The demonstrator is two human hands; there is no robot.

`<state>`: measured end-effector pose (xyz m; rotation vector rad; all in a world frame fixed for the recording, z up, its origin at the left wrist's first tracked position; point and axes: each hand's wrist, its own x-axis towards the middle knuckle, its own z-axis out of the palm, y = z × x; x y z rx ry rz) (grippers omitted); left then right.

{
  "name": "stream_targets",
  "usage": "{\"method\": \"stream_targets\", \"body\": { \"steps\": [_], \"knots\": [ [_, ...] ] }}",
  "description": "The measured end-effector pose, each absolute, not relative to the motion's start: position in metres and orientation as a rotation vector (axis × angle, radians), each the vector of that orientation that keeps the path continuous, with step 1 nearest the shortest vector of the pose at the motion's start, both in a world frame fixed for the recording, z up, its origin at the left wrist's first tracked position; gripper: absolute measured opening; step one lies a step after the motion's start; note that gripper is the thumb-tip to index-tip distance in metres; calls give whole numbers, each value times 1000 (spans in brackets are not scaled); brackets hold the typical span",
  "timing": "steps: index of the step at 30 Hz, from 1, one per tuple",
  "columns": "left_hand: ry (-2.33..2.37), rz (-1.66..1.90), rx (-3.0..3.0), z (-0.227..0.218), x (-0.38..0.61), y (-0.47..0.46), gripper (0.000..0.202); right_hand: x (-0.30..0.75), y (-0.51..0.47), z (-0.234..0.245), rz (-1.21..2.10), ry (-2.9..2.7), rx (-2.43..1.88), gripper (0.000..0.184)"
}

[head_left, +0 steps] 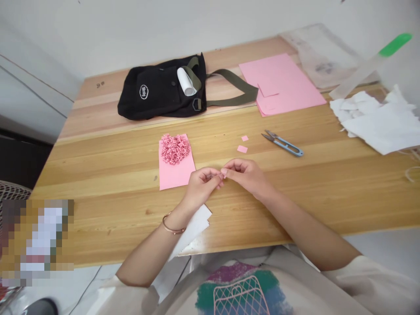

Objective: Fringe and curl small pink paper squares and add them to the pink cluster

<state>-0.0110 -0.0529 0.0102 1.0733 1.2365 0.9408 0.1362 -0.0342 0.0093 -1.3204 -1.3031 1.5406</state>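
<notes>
Near the middle of the wooden table, my left hand (204,186) and my right hand (246,175) meet at the fingertips. Both pinch a tiny piece of pink paper (223,174), mostly hidden by the fingers. Left of my left hand, a heap of curled pink paper bits (175,148) rests on a pink paper sheet (173,178). Two small pink paper squares (242,149) lie beyond my right hand. Farther right are blue thread snips (284,144), their blades pointing left.
A black bag (154,92) with green straps lies at the back, a white roll (186,82) on it. Larger pink sheets (288,83) sit at back right. Crumpled white paper (377,118) is at the right edge. White paper (193,227) lies under my left forearm.
</notes>
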Motion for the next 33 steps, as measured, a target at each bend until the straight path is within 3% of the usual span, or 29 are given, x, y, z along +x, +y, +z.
{"method": "stream_targets", "body": {
  "steps": [33],
  "knots": [
    [1230,912,1098,11,-12,-54,15,139,-33,11,1634,-1321,-1291,17]
  ]
}}
